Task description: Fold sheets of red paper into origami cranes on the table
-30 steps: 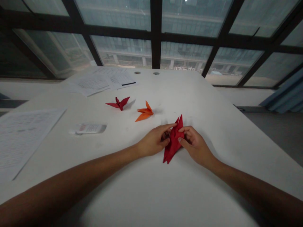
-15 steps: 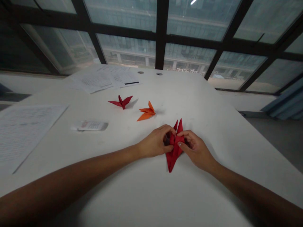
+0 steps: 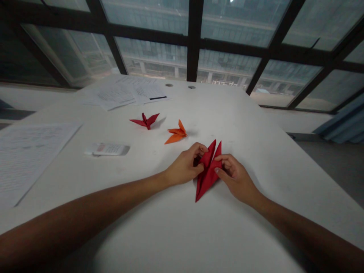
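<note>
The red folded paper is being held nearer the person than the orange paper figure and to its right, probably because both hands are meeting comfortably there. The left hand is pinching its left flap between thumb and fingers, while the right hand is gripping its right side, thumb on the near face; this opposed hold is likely steadying both halves and spreading the slit between the upper points. The small red paper bird is resting left of the orange figure and slightly farther off, the white packet is lying left and nearer, and printed sheets are lying beyond, leftward, perhaps so they are not crowding the fingers
</note>
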A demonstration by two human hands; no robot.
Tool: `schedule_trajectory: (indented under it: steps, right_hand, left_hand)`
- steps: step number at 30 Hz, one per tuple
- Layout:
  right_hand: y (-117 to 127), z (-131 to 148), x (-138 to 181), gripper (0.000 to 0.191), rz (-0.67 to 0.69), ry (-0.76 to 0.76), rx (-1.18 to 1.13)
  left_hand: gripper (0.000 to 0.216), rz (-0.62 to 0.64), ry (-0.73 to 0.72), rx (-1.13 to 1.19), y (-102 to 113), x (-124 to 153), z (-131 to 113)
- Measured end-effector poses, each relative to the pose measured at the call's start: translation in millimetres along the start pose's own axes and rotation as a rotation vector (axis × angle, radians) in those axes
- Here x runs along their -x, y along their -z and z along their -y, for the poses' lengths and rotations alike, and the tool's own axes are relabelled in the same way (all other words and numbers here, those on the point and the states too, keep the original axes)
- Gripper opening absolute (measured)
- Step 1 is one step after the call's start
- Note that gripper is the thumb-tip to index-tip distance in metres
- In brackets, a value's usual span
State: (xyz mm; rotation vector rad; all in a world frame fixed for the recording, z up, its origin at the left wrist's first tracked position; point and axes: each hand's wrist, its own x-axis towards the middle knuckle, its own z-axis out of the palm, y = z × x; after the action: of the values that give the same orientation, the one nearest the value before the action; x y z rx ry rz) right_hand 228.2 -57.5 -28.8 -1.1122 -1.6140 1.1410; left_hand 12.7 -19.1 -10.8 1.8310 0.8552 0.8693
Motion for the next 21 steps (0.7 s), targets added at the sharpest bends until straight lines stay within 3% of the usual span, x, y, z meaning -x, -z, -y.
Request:
schedule_trajectory:
  steps: [7,11,21]
  right_hand:
    - [0,-2,-5,0.053,-0.085,-0.001,-0.152]
    - [0,-2,-6,0.055,-0.147,-0.001,-0.127]
    - [2,2,-5,0.068,-0.001,-0.085,-0.21]
  left_hand:
    - [0.049,-0.055,0.06,0.334,1,-4,13]
    - [0.044,-0.09,0.059,0.428,3,-6,13]
    - [0.05,-0.103,0.063,0.564,9,-8,11]
